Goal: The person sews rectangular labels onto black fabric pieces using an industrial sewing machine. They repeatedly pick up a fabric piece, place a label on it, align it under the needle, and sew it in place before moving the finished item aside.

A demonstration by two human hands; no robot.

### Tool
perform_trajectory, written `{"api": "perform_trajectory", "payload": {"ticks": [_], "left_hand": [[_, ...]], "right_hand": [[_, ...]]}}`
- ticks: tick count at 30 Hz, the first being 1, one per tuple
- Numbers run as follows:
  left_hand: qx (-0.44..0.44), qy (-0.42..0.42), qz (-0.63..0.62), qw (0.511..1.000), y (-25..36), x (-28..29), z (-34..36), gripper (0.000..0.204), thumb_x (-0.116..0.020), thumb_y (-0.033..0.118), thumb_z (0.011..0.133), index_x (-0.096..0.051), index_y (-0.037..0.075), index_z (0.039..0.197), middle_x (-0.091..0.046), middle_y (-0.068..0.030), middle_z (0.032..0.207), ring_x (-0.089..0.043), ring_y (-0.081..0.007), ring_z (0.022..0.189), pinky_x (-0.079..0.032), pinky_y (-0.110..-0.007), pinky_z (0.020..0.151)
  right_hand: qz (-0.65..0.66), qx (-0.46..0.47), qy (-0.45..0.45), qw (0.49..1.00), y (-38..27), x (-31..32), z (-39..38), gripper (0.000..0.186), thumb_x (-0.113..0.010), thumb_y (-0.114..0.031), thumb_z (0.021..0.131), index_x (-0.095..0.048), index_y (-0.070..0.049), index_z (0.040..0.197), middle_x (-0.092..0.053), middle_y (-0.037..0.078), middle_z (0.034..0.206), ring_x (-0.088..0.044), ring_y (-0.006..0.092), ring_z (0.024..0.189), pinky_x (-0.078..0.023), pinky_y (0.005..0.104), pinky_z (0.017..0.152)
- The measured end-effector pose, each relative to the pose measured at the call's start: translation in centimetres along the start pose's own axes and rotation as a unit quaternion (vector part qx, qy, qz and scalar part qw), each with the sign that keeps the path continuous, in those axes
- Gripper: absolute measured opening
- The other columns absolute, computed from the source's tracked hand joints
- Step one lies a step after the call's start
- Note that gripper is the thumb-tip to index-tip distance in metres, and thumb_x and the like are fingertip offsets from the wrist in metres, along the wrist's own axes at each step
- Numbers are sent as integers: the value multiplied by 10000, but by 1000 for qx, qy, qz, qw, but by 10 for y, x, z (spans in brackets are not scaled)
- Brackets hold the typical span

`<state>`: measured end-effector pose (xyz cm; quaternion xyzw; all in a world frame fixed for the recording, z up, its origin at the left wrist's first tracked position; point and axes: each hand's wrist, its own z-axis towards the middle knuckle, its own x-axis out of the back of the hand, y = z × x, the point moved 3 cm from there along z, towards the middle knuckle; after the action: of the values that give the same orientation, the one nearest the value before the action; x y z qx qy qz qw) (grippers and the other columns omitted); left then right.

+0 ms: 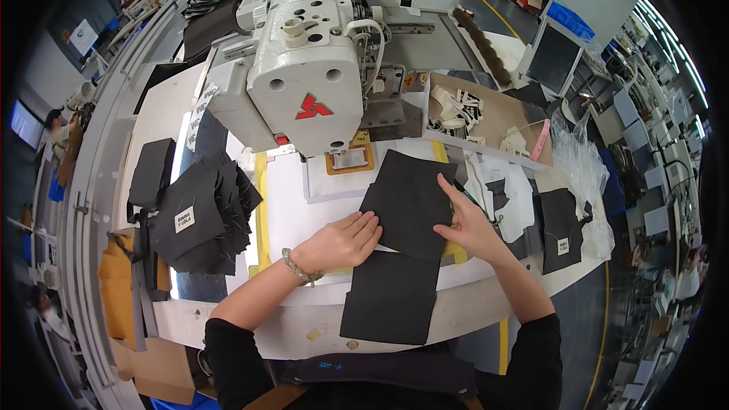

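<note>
On the white work surface in front of the sewing machine lies a black fabric panel, set at a slight tilt. A second black panel sits nearer to me, its far edge overlapped by the first. My left hand, a beaded bracelet at its wrist, rests with fingers together and extended, tips touching the upper panel's left edge. My right hand is spread at the right edge, index finger and thumb apart on the cloth; its other fingers are mostly hidden. Beyond the panel is a small yellow-edged frame beneath the machine head.
A stack of black fabric pieces with a pale label on top stands at the left. At the right are a cardboard box of small labels, white scraps, a labelled black piece and clear plastic. A screen stands behind.
</note>
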<state>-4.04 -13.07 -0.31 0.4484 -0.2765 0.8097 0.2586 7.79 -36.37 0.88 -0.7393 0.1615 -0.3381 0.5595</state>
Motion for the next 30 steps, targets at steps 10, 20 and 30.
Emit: {"api": "perform_trajectory", "payload": {"ticks": [10, 20, 30], "left_hand": [[12, -20, 45, 999, -19, -2, -9, 283, -611, 56, 797, -680, -18, 1061, -691, -141, 1138, -669, -258, 1095, -557, -358, 933], [114, -49, 92, 988, -36, -12, -25, 302, -625, 66, 787, -668, -51, 1061, -685, -204, 1103, -693, -285, 1031, -583, -340, 850], [191, -70, 120, 972, -48, -15, -39, 335, -610, 67, 776, -659, -57, 1083, -671, -219, 1140, -689, -295, 1043, -578, -349, 854]], "right_hand": [[-26, 28, 30, 999, -13, -8, 12, 926, -662, 59, 816, -181, -164, 1576, -494, 143, 1365, -453, 87, 703, -458, 233, 640], [-115, 212, 21, 970, -32, -27, 57, 839, -705, 13, 808, -312, -163, 1528, -175, 137, 1626, -634, 247, 1042, -531, 303, 871], [-410, 345, 50, 843, -9, -49, 80, 327, -699, -100, 829, -659, -69, 1152, -590, 121, 1318, -612, 333, 1114, -485, 407, 1011]]}}
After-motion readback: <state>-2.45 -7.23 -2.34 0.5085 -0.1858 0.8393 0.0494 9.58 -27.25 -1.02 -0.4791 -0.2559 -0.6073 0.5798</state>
